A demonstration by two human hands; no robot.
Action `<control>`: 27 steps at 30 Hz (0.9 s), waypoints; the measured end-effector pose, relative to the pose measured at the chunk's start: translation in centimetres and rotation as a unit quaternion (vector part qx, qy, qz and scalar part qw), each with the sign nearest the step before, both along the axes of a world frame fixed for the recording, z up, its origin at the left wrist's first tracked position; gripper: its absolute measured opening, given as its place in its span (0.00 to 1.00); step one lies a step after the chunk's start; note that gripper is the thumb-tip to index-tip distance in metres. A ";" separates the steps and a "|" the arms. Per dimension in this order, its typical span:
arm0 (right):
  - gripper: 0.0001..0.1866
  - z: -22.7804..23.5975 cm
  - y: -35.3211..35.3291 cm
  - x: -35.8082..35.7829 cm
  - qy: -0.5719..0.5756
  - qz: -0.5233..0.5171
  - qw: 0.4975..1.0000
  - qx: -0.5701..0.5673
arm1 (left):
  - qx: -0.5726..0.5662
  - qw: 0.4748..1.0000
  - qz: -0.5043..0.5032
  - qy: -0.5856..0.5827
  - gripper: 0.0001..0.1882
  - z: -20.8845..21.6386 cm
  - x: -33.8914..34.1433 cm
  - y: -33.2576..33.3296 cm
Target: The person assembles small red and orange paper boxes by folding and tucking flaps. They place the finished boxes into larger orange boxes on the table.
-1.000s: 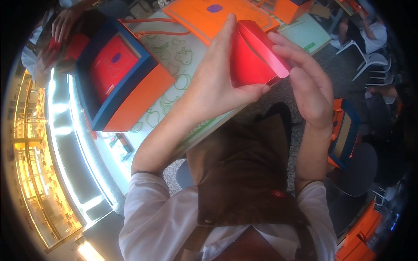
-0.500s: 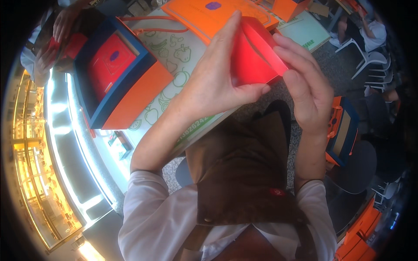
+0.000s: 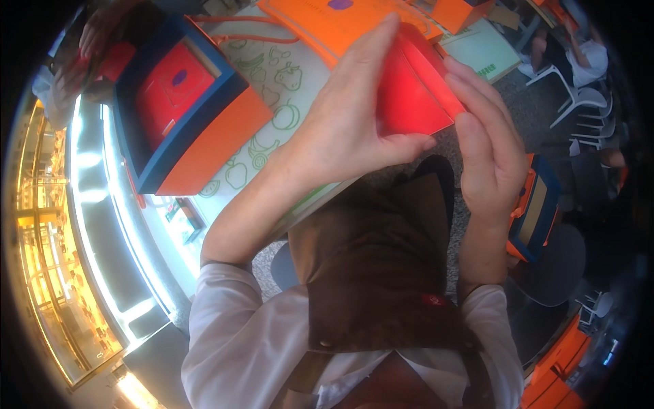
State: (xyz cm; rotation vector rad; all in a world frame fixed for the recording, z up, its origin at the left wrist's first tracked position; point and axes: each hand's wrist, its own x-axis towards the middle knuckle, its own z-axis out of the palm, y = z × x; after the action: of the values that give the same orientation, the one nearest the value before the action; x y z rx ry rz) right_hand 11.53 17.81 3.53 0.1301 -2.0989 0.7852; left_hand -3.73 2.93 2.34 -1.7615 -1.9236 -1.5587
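Note:
A red box (image 3: 412,95) is held up between my two hands over the table's near edge. My left hand (image 3: 354,109) grips its left side, thumb along the bottom and fingers reaching up the far side. On the right side, the fingers and thumb of my right hand (image 3: 487,136) press against a flap or side panel. A narrow gap runs along that side of the box. To the left stands an orange gift box (image 3: 218,143) with a dark blue rim, holding a red box (image 3: 178,85) with a purple emblem.
A flat orange bag or box (image 3: 306,24) lies at the back of the fruit-patterned table (image 3: 283,116). Another orange-and-blue box (image 3: 535,208) sits on a chair at right. A co-worker's hands (image 3: 95,41) handle something red at far left. A lit display case (image 3: 51,259) borders the left.
Both hands have shifted slightly right with the red box. The gap along its right side looks narrower.

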 end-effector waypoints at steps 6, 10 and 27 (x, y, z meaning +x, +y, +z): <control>0.15 -0.2 0.1 0.2 -0.004 0.001 1.000 0.004 | 0.019 1.000 0.002 -0.002 0.62 -0.2 0.2 0.0; 0.16 0.0 0.1 0.4 -0.020 0.000 1.000 0.018 | 0.034 0.999 0.006 -0.003 0.62 -0.3 0.5 0.2; 0.31 -1.3 -0.2 -0.4 -0.050 0.003 0.997 0.065 | 0.043 0.999 0.017 0.003 0.59 -0.8 0.0 0.2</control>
State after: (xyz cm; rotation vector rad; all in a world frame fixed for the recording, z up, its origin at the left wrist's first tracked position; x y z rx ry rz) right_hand 11.10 17.60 2.28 0.1699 -2.2449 0.6709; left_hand -3.73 3.11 1.51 -1.6886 -1.8435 -1.5970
